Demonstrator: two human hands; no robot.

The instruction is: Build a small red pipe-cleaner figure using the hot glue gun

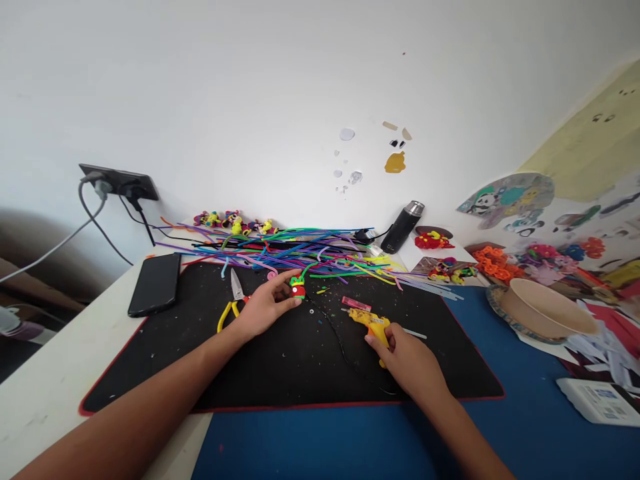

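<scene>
Between the thumb and fingers of my left hand (267,305) is a small red, yellow and green pipe cleaner figure (298,289) with an eye on its front. A green stem rises from its top. My right hand (407,357) grips a yellow glue gun (369,320) by its handle, the nozzle pointing left towards the figure but apart from it. Behind the nozzle lies a small pink-red packet (357,304). Scissors with yellow handles (229,312) rest on the black mat (280,373), just left of my left hand.
Many coloured pipe cleaners (300,253) lie along the wall. A phone (155,285) is at the left, a black flask (403,227) at the back right, and a bowl (550,313) at the right. A black cord (340,340) crosses the mat between my hands.
</scene>
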